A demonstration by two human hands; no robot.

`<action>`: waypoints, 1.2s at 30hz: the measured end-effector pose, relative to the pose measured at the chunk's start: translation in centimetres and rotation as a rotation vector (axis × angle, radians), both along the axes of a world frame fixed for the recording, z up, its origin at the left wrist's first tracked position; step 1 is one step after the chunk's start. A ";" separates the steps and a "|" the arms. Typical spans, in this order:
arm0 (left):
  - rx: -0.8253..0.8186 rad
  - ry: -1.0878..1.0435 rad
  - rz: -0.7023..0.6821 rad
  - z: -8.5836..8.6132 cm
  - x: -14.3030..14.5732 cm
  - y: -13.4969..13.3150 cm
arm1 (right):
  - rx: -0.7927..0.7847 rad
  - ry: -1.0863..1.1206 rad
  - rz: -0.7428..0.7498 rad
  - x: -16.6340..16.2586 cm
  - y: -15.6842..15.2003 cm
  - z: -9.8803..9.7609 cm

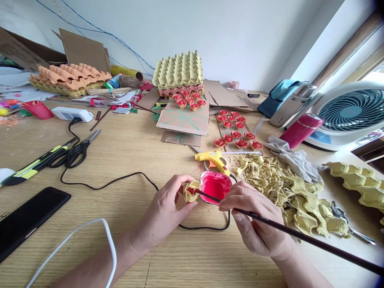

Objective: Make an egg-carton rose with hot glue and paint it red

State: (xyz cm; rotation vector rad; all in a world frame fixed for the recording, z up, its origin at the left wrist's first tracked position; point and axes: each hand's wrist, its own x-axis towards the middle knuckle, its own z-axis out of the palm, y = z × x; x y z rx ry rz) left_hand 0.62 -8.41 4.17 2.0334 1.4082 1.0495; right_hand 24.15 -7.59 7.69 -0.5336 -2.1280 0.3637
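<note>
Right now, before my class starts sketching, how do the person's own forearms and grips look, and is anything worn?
The left grip and right grip are ungloved human hands. No ring, watch or bracelet shows, though parts are hidden. The left forearm and right forearm show no sleeve in this view. A white cable passes in front of the left forearm.

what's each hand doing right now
Left hand: closed around a yellow carton flower.
Right hand: closed on a dark paintbrush, tip at the flower.
</note>
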 end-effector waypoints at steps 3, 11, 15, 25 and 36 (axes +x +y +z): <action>-0.002 -0.001 -0.001 -0.1 0.0 -0.1 | -0.005 0.003 0.020 -0.2 0.0 0.0; 0.064 0.034 -0.042 0.3 -0.1 0.0 | 0.028 -0.021 -0.033 -0.2 0.0 -0.1; 0.049 0.003 -0.010 0.2 -0.1 0.1 | 0.027 -0.024 -0.011 0.0 0.1 -0.3; -0.038 -0.056 0.035 -0.2 -0.1 0.1 | 0.036 -0.014 -0.004 -0.1 0.2 0.0; 0.048 -0.038 -0.022 0.3 0.0 0.2 | 0.061 -0.052 0.051 -0.2 -0.1 -0.2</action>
